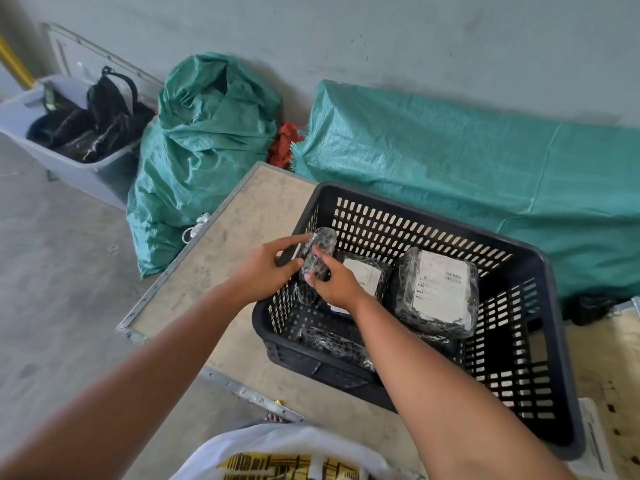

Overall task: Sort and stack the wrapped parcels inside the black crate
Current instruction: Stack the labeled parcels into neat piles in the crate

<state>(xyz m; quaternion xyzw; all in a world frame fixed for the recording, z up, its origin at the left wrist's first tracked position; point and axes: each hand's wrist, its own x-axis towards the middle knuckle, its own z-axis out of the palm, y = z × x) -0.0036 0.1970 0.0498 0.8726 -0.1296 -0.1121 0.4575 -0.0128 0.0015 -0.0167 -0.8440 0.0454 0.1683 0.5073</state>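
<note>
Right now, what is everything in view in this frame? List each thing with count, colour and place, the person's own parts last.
black crate: one, black, perforated, on the wooden board
wooden board: one, pale with metal edging, on the floor
held parcel: one, dark under clear wrap, upright at the crate's left end
labelled parcels: two, dark with white labels, inside the crate, the smaller partly behind the right hand
unlabelled parcel: one, dark, near side of the crate floor
green sacks: two, green, by the wall
red cloth: one, between the sacks
grey tub: one, far left, holding dark items
left hand: on the held parcel
right hand: on the held parcel
</note>
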